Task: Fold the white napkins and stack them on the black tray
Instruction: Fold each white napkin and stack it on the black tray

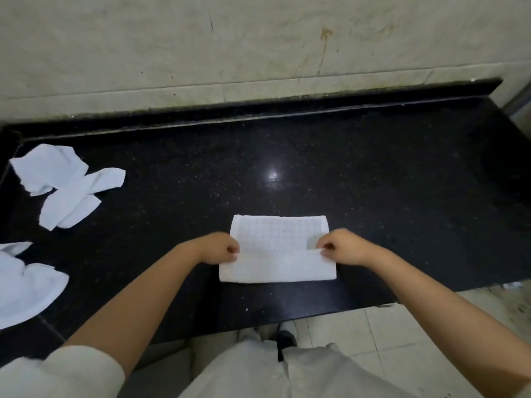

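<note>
On the black counter, napkin between 2 hands.

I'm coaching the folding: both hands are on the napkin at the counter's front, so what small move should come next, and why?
Probably fold it in half again, carrying one short side over to the other. The left hand and right hand each pinch a side edge of the napkin, which lies flat as a wide rectangle on the counter, too broad for a neat stack. No tray is in view.

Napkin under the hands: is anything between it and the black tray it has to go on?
Cannot be judged: no tray shows in this view. Both the left hand and right hand pinch the half-folded napkin on the black counter. Crumpled napkins lie far left.
</note>
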### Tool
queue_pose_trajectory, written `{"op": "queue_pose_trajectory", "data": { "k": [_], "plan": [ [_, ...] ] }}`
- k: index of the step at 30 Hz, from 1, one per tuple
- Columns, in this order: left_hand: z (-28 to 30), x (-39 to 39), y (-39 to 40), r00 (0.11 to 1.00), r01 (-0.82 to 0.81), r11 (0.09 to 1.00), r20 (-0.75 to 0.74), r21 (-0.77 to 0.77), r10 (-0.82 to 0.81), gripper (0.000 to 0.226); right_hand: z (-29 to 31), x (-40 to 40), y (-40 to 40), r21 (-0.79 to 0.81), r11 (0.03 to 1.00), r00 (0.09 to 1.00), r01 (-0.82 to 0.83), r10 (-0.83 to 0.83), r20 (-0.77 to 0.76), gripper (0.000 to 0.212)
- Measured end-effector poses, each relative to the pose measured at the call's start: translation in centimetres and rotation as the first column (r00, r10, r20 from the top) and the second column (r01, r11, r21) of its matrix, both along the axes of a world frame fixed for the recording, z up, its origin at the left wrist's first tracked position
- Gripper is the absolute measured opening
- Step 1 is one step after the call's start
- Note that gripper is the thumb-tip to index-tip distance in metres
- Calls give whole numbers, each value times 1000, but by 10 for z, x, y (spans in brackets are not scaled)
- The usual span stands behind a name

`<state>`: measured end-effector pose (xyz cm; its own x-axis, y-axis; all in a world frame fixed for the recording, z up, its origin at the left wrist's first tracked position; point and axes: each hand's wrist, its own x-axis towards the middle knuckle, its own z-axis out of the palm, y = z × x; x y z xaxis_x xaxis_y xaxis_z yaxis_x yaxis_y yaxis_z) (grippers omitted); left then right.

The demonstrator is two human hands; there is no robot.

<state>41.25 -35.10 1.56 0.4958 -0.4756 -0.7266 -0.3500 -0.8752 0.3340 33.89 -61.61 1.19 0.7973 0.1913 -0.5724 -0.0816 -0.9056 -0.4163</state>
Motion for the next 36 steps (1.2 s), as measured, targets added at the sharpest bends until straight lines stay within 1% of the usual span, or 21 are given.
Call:
{"op": "queue_pose_trajectory", "data": {
  "k": [2,4,6,8,12,16,19,24,26,28,30,31,32,33,35,36],
  "plan": [
    [-3,11,-3,970,-166,980,159,-110,182,28,-3,16,-3,-42,994,988,105,-99,116,20],
    [-10,21,-7,913,-251,953,285,-170,291,29,-5,27,-3,-69,981,966,179,-162,199,21],
    [-16,28,-13,879,-257,951,367,-169,303,29,-8,36,0,-89,967,947,237,-209,245,23],
    [-23,34,-18,861,-256,957,417,-137,290,30,-13,44,2,-141,952,937,271,-226,267,25],
    [-39,42,-23,845,-263,962,462,-79,269,29,-27,51,2,-257,930,946,264,-198,257,28],
    [-48,45,-23,848,-254,965,467,-60,252,30,-32,52,2,-262,920,942,290,-225,249,29],
    [-51,46,-22,853,-190,981,488,-43,187,34,-36,51,5,-268,915,938,302,-234,257,30],
    [-50,47,-23,862,-114,993,498,11,94,26,-37,49,9,-287,904,934,317,-245,261,27],
    [-46,48,-25,873,-95,995,481,-3,85,23,-33,50,9,-290,910,939,296,-222,262,27],
    [-40,50,-24,901,-115,990,413,-76,136,14,-28,50,6,-296,916,942,272,-190,278,28],
    [-27,52,-20,909,-214,956,316,-203,271,5,-17,53,0,-286,919,930,273,-175,323,26],
    [-19,54,-18,902,-245,930,286,-272,322,10,-10,54,-3,-282,920,922,274,-167,349,25],
    [-11,56,-15,894,-240,917,297,-319,337,23,-3,57,-6,-266,924,908,276,-160,387,25],
    [-4,59,-12,884,-196,916,341,-350,320,32,5,60,-8,-246,928,891,280,-155,427,26],
    [13,66,-5,839,-66,914,474,-401,269,34,22,67,-10,-169,938,822,303,-168,545,23],
    [24,69,-2,800,19,901,547,-433,246,35,31,71,-10,-121,946,761,300,-160,628,21]
  ]
}}
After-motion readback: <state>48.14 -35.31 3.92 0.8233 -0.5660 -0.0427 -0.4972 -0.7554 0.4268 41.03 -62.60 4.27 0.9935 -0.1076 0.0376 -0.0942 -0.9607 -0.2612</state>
